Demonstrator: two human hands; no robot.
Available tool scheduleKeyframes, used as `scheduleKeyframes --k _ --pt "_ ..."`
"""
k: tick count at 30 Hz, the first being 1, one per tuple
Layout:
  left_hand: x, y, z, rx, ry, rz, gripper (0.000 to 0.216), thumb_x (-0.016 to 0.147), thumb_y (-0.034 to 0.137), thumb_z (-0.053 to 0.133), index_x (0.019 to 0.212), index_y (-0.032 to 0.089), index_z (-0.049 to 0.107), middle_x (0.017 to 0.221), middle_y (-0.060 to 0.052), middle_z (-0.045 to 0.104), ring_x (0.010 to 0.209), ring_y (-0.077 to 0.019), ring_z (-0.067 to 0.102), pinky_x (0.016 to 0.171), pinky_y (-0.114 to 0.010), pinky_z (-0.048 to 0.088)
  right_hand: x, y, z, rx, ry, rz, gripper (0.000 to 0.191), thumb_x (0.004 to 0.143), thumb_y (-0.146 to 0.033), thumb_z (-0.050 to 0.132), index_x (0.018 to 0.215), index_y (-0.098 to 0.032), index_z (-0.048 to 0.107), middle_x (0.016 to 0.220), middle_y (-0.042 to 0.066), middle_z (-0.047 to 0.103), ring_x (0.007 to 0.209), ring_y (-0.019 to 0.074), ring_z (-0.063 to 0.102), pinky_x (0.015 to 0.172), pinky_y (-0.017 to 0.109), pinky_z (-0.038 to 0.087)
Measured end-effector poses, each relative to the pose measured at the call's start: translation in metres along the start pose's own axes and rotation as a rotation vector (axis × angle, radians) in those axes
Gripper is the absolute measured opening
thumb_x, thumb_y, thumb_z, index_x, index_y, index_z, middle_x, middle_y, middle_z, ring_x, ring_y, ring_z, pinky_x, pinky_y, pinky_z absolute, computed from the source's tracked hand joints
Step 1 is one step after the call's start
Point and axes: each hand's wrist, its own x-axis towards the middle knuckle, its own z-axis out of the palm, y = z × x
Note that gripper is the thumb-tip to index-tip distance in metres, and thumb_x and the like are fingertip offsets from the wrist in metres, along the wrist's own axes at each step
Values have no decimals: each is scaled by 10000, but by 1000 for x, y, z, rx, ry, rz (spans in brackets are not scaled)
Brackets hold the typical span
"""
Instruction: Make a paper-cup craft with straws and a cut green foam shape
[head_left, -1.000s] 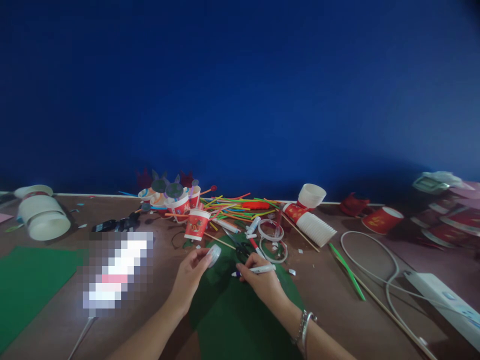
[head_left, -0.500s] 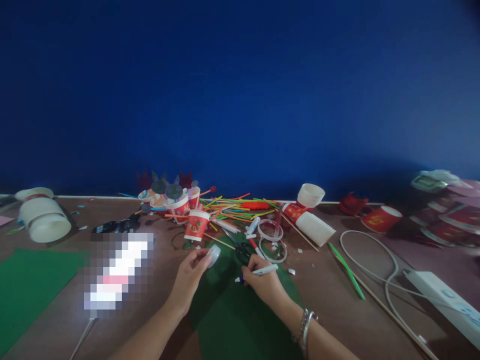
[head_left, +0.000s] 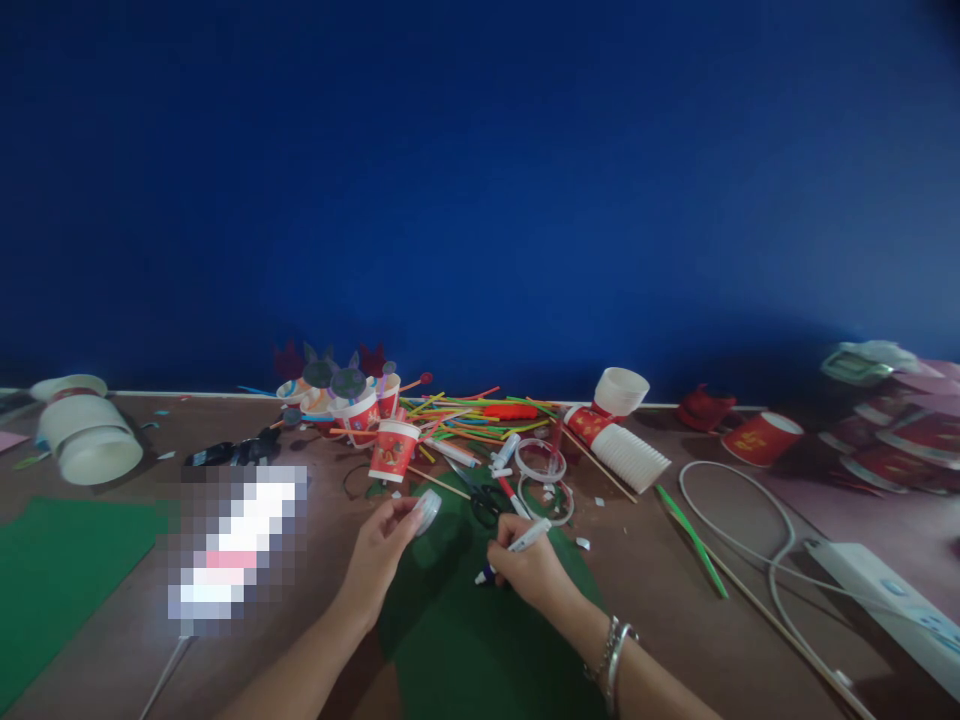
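Note:
Between thumb and fingers, my left hand (head_left: 386, 550) pinches a small roll of clear tape (head_left: 427, 511) above a dark green sheet (head_left: 480, 650). My right hand (head_left: 529, 565) grips a white marker (head_left: 531, 535), its tip pointing down and left close to the green sheet; whether it touches I cannot tell. Black-handled scissors (head_left: 489, 503) lie just beyond my right hand. A red paper cup (head_left: 394, 449) with a printed pattern stands past my left hand. Two larger tape rings (head_left: 546, 500) rest behind the scissors.
Colourful sticks (head_left: 480, 415) are heaped at the back, beside decorated cups (head_left: 352, 408). A stack of paper cups (head_left: 626, 450) lies on its side. To the right are a cable (head_left: 784, 520) and a white power strip (head_left: 885, 600). Another green sheet (head_left: 67, 580) lies left.
My right hand has tilted the marker more steeply, and its tip has dropped slightly lower over the green sheet. My left hand keeps its place with the tape roll.

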Motion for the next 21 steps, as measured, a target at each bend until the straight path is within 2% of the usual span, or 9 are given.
scheduleKeyframes --k 3,6,8,12,16,21 --pt "0 0 0 13 13 -1 421 626 434 759 904 130 674 870 -79 719 869 -226 663 838 -312 481 0 -5 -5 140 -48 28 222 645 -295 546 532 -212 374 380 -77 461 361 87 473 374 177 246" --pt "0 0 0 6 13 0 418 618 435 762 894 132 677 864 -79 723 857 -225 667 825 -311 490 0 -10 -13 267 -69 31 297 733 -460 523 609 -194 476 421 -47 529 355 74 429 358 176 221" --pt "-1 2 1 4 22 0 417 610 433 765 883 130 677 857 -79 725 850 -227 670 824 -315 494 -1 -10 -17 290 -83 11 343 732 -510 539 650 -177 533 461 -22 573 377 73 420 364 178 239" --pt "-2 3 3 -4 41 -11 417 600 424 772 879 130 675 849 -79 726 838 -232 676 817 -321 501 -2 -6 -17 215 -78 -40 258 670 -394 640 611 -192 490 486 -20 595 411 82 449 393 184 273" --pt "-1 2 2 -5 13 -1 409 629 432 754 888 126 671 862 -78 719 855 -227 667 828 -321 499 0 1 -12 69 -17 -86 279 674 -338 615 550 -218 395 390 -56 502 378 93 457 396 191 289" --pt "-1 1 0 -2 5 9 403 641 437 749 886 129 666 860 -66 712 869 -216 658 861 -317 481 2 7 -10 0 -50 -112 247 692 -305 572 557 -222 382 402 -56 506 382 102 488 393 191 304"
